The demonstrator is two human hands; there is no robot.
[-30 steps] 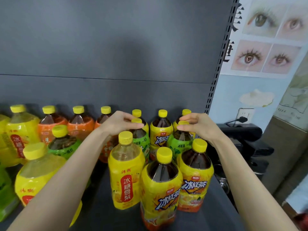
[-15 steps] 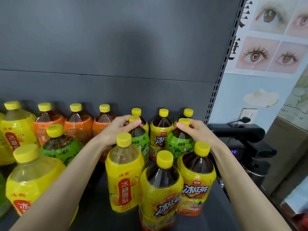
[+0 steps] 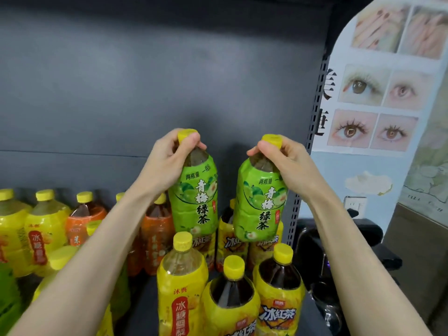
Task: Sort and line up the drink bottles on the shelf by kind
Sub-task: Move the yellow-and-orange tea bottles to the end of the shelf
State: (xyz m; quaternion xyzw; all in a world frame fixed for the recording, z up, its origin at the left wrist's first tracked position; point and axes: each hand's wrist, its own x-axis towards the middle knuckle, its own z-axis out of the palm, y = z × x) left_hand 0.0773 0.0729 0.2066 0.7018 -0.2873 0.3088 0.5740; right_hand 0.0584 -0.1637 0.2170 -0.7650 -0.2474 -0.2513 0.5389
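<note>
yellow caps (image 3: 186, 132) sit pinched in the fingers (image 3: 191, 139) of the left hand (image 3: 162, 163) and the fingers (image 3: 266, 148) of the right hand (image 3: 288, 166), each hand clenched round the top of its own green tea bottle. the left green tea bottle (image 3: 194, 200) and the right green tea bottle (image 3: 260, 204) hang in the air, side by side and apart, above and behind the pear drink bottle (image 3: 181, 289), which stands at the front of the shelf (image 3: 143, 314). just right of the pear drink bottle stand two iced tea bottles (image 3: 278, 297), with others of that kind behind it. to its left, toward the back, are orange bottles (image 3: 84, 221). further left a green label (image 3: 8, 299) shows at the edge of view.

the step in hand looks like pulling the green tea out of the mixed cluster. next, i judge, both bottles should travel left of the pear drink bottle toward the other green, then go down upright in a gap without knocking the tall neighbours.
</note>
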